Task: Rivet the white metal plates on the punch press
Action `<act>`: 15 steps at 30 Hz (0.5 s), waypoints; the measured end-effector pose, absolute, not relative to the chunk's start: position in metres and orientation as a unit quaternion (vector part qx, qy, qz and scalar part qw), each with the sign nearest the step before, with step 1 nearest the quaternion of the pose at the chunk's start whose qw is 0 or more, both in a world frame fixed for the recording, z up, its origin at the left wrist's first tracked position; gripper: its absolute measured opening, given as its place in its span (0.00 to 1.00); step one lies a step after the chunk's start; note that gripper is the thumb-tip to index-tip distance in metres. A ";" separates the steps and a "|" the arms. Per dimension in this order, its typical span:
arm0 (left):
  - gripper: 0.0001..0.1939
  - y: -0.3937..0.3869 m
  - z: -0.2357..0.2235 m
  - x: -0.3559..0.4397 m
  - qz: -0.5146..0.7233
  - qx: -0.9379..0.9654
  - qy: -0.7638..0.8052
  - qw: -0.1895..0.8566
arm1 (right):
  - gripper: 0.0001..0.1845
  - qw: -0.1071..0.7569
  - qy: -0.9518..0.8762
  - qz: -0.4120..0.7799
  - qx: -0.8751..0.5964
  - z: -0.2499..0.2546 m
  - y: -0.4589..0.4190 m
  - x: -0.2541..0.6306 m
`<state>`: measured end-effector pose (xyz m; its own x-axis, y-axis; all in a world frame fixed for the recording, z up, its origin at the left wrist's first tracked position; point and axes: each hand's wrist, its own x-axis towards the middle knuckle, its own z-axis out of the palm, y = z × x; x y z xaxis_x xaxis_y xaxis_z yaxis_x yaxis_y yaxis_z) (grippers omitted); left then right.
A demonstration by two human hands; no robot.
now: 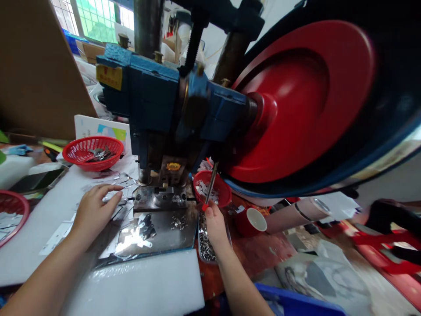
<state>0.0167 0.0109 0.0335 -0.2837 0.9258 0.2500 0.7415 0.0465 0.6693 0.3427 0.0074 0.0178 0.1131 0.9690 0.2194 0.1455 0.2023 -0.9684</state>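
My left hand (95,208) is left of the press die (161,198), thumb and forefinger close together on what looks like a thin flat metal piece (124,197); its far end is hard to make out. My right hand (215,224) is closed around the red knob (205,206) of a metal lever (212,182) on the blue press (151,96). Flat metal pieces (141,235) and small shiny parts (179,222) lie on the steel plate (169,237) in front of the die. Below my right hand, a clear tray (205,245) holds many small metal parts.
A big red flywheel (296,109) fills the upper right. Red baskets with metal pieces stand at the back left (93,152), far left (13,215) and behind the lever (223,193). A red cup (251,221) and pink bottle (294,216) are at the right. White foam (141,285) lies in front.
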 end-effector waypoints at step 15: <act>0.18 0.007 0.029 -0.030 0.168 0.713 0.660 0.164 | 0.12 0.325 -0.707 0.258 -0.573 0.030 0.083 0.264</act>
